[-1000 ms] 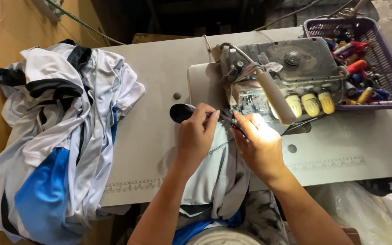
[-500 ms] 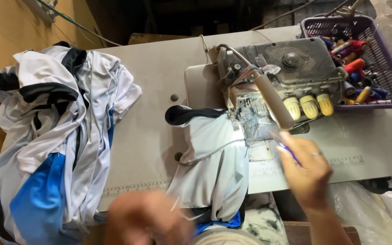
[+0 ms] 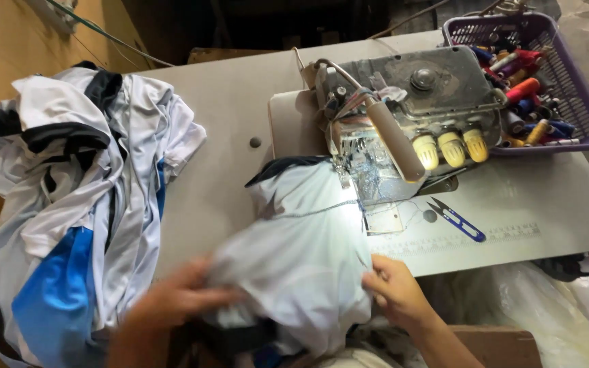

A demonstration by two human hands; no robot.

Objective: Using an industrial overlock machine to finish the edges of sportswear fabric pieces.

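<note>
I see my left hand [image 3: 175, 300] low at the near edge, blurred, fingers spread and pointing right, palm down, its forearm running off the bottom. My right hand [image 3: 397, 293] sits near right of it, sharper, fingers curled inward in a light pinch, knuckles up, the forearm angling away toward the near right corner. The two hands are well apart.

Bare table [image 3: 240, 109] lies open between the garment pile [image 3: 76, 204] and sewing machine [image 3: 410, 109]; thread snips [image 3: 457, 219] sit rightward.
</note>
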